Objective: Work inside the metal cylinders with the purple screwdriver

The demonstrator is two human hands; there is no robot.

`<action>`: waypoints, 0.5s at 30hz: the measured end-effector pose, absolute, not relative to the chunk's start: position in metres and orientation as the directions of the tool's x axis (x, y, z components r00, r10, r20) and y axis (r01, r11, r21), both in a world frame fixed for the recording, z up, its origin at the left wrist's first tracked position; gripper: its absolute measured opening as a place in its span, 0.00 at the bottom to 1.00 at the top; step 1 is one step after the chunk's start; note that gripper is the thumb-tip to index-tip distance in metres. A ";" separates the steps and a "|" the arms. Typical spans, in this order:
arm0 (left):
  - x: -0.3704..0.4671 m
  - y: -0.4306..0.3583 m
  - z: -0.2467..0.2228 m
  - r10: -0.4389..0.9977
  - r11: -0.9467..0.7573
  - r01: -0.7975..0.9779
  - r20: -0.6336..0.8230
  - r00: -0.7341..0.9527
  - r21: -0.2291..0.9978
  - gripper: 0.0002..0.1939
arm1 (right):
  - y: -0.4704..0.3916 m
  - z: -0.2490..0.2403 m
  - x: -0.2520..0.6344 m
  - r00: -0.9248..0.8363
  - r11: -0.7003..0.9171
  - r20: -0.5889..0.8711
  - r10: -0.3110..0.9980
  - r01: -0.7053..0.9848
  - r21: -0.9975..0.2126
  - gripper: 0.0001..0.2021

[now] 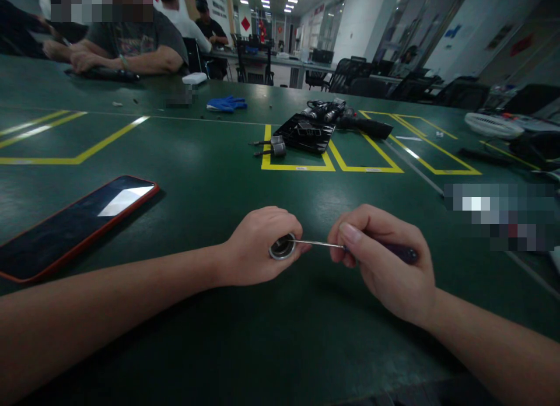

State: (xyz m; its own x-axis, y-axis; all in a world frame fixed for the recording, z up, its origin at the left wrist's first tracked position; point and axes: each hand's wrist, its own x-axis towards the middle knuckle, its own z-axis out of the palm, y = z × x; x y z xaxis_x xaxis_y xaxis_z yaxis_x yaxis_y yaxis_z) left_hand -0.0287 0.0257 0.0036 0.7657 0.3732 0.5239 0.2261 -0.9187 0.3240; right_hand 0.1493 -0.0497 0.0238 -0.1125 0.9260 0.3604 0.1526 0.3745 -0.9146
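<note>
My left hand [254, 242] is wrapped round a small hollow cylinder with a shiny metal rim [282, 256]. Its open end faces me, and most of its body is hidden in my fingers. In my right hand [394, 272] is a screwdriver [321, 244] with a thin steel shaft and a dark purplish handle. Thumb and fingers close around it, the handle's end lying against the palm. The shaft points left, its tip at the cylinder's mouth; I cannot tell whether the tip touches the inside. Both hands are above the green table [210, 336].
A phone in an orange case [79, 225] lies on the left. Ahead are two small motor-like parts [275, 146], a black glossy bag [304, 133], black device parts [328, 109] and a blue glove [226, 104]. A person [131, 44] sits across the table. A white fan-like object [492, 126] is at right.
</note>
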 end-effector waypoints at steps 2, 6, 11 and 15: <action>-0.029 0.026 0.004 0.367 -0.921 0.222 0.520 0.771 0.321 0.06 | -0.052 0.027 0.149 -0.155 0.447 0.421 0.894 0.247 -0.860 0.10; -0.029 0.026 0.003 0.365 -0.922 0.224 0.513 0.777 0.317 0.05 | -0.054 0.030 0.148 -0.246 0.501 0.440 0.864 0.323 -0.803 0.09; -0.030 0.027 0.002 0.362 -0.920 0.217 0.503 0.785 0.326 0.05 | -0.049 0.025 0.149 -0.147 0.321 0.300 0.943 0.146 -0.936 0.10; -0.030 0.027 0.002 0.359 -0.922 0.213 0.512 0.780 0.323 0.06 | -0.045 0.021 0.150 -0.135 0.242 0.236 0.962 0.030 -0.970 0.10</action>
